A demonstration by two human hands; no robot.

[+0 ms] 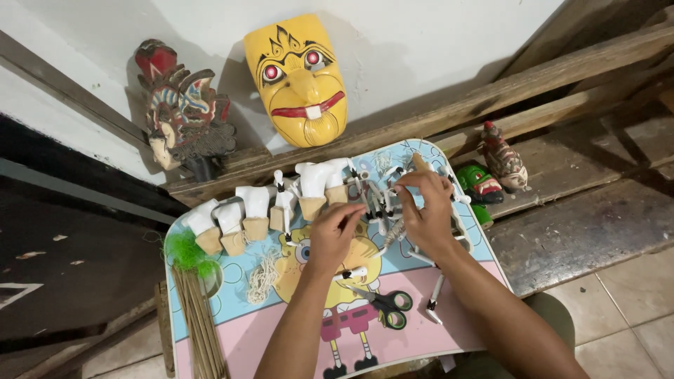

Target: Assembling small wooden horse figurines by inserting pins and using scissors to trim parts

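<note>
My left hand (335, 233) and my right hand (426, 210) meet over a small cartoon-printed table (267, 330), fingers pinched on white-and-black puppet limb pieces (382, 203) and thin string. The right hand's fingertips close on a piece near the table's far edge. The left hand's fingers curl beside it, pinching something small that I cannot make out. A row of white and tan wooden puppet parts (246, 214) lies to the left of my hands. Black-handled scissors (386, 303) rest just under my forearms.
A bundle of thin bamboo sticks (200, 323) and green fibre tuft (186, 251) lie at the table's left. A coil of white string (263, 277) sits mid-table. A yellow mask (298, 77) and carved head (182, 112) lean on the wall; small figurines (502, 161) stand on the wooden bench.
</note>
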